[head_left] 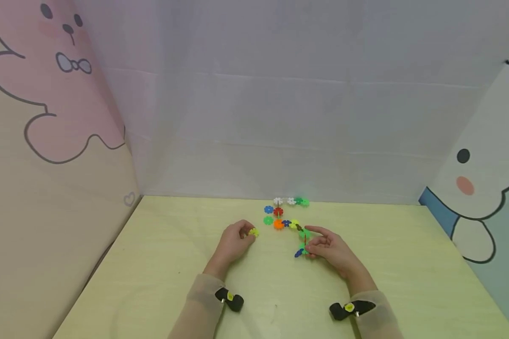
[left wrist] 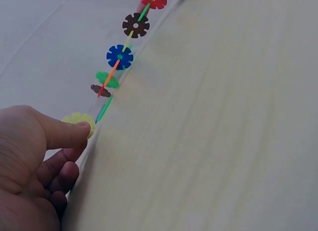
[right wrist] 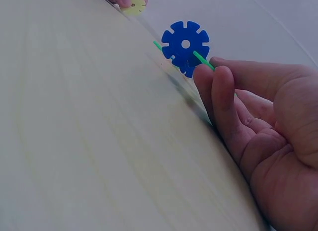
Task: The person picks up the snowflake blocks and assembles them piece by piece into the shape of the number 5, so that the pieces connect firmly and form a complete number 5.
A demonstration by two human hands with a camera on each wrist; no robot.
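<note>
My left hand (head_left: 232,241) pinches a yellow notched snowflake disc (head_left: 254,232) between thumb and fingers, just above the tabletop. Across from it, my right hand (head_left: 332,250) pinches a green snowflake disc (right wrist: 200,57) at the near end of a linked chain. A dark blue disc (right wrist: 181,39) slots onto that green one and faces the left hand. The chain runs back through a yellow disc (head_left: 294,223) and an orange disc (head_left: 278,224), then a red disc (head_left: 278,212), to a white disc (head_left: 278,201) at the back. The yellow disc in my left hand is apart from the chain.
A lighter blue disc (head_left: 269,209) and a green disc (head_left: 268,220) sit left of the chain. At the back, the chain's row ends in green discs (head_left: 304,202) near the white curtain (head_left: 254,117). Printed cloth walls flank the pale wooden table (head_left: 161,263).
</note>
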